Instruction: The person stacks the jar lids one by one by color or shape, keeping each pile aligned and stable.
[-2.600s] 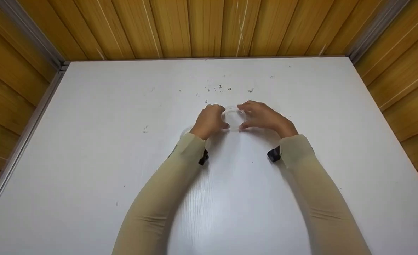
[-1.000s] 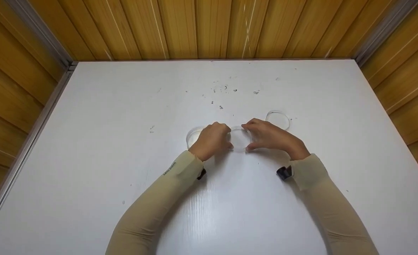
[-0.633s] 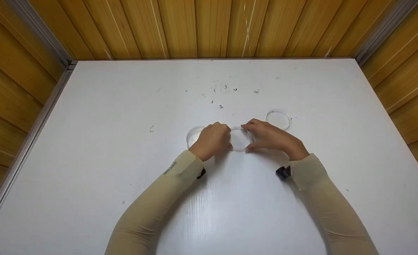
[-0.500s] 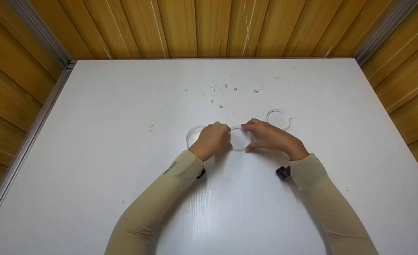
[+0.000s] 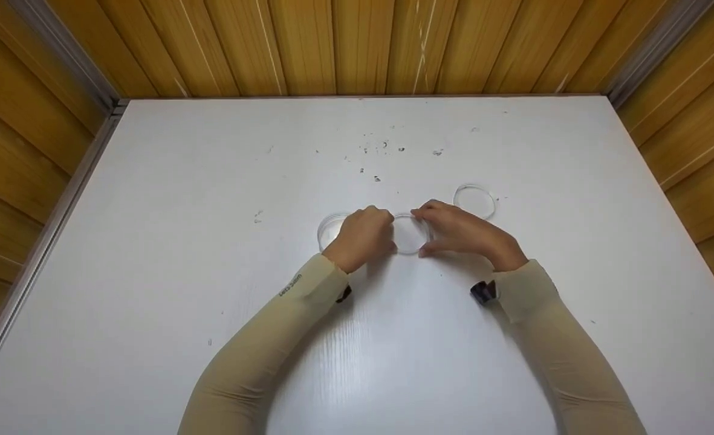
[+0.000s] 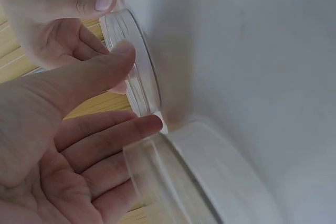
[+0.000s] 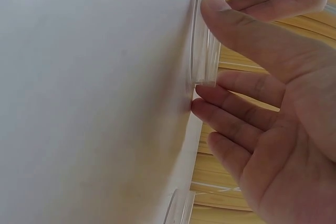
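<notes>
A clear, shallow round dish, like a petri dish, lies flat on the white table between both hands. My left hand holds its left side, thumb on the near rim and a finger at the far rim. My right hand grips the right side the same way. The wrist views show the dish's side wall with layered rims close against the table, and my right thumb pressed along it. Partly hidden behind my left wrist lies a second clear dish.
A third clear round dish or lid lies behind my right hand, toward the back right. Small dark marks dot the white tabletop. Wood-look panels wall the back and both sides.
Since the oldest frame, both hands have come nearer to me and now hold a dish there; the back-right dish has come into sight. Over the last second the hands hardly move.
</notes>
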{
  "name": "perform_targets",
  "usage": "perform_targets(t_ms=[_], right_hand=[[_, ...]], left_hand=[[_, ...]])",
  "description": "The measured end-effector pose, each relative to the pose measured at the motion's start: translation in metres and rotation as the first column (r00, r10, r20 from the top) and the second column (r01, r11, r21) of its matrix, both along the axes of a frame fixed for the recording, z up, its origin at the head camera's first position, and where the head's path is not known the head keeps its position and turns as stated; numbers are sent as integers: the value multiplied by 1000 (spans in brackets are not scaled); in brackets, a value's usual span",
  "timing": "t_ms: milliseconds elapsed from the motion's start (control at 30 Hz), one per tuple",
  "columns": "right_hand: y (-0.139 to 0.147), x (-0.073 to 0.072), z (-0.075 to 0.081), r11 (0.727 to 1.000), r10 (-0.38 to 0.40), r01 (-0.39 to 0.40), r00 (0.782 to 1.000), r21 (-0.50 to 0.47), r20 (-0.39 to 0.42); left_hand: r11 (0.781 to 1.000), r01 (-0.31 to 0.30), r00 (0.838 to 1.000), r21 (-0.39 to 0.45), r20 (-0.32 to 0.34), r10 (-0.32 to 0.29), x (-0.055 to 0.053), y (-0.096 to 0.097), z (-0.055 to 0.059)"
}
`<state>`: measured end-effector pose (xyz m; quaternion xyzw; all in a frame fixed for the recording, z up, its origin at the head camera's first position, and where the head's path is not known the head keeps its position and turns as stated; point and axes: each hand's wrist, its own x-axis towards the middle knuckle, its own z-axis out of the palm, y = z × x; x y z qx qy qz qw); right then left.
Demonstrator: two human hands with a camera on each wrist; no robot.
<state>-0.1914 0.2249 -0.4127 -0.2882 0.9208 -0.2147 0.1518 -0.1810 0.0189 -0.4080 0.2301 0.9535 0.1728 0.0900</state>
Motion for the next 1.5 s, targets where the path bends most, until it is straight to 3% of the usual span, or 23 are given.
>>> perform_targets(t_ms=[433, 633, 800, 967, 1200, 1500], right_hand=[[7, 2, 3, 998, -14, 16, 999, -56, 35], [23, 2, 9, 988, -37, 40, 999, -146, 21], [41, -2, 15, 982, -87, 92, 996, -167, 38], [60, -9, 18, 977, -144, 155, 987, -147, 77], [87, -21, 18, 956, -271, 285, 949, -70, 161], [106, -30, 16, 949, -314, 314, 926, 33, 208]], left_hand=[[999, 3, 999, -39, 53, -1, -2, 0, 7], [1000, -1, 1000, -4, 26, 1, -4, 14, 12], [1000, -16, 1000, 9, 21, 16, -5, 31, 13], [997, -50, 997, 59, 69, 45, -9, 50, 11], [992, -93, 992, 80, 98, 85, -18, 73, 2], [996, -85, 992, 33, 95, 82, -26, 93, -3]])
